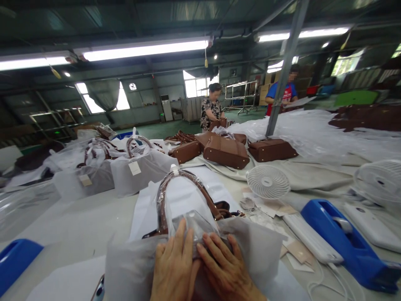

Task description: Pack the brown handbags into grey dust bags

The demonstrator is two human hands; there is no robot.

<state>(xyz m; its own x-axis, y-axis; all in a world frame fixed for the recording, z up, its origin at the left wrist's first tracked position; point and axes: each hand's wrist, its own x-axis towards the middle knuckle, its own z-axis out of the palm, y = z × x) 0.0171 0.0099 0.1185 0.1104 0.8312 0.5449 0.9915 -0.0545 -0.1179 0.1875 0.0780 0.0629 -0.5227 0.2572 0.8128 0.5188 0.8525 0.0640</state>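
A brown handbag stands in front of me inside a frosted plastic bag (260, 246). Its looped handle (199, 184) rises above the plastic and has clear film around it. My left hand (175, 263) lies on the front of the plastic, fingers stretched out and pointing up towards the handle. Beside it, my right hand (227, 267) presses flat on the same plastic, its fingers slightly spread. Most of the handbag's body is hidden by the plastic and both hands. White paper (145, 209) lies behind it.
A blue tape dispenser (347, 246) and a white fan (268, 182) stand to the right, among cables and cards. Wrapped bags (142, 169) with tags are at the left; bare brown handbags (226, 150) lie behind. A metal post (283, 75) rises there. Two people work farther back.
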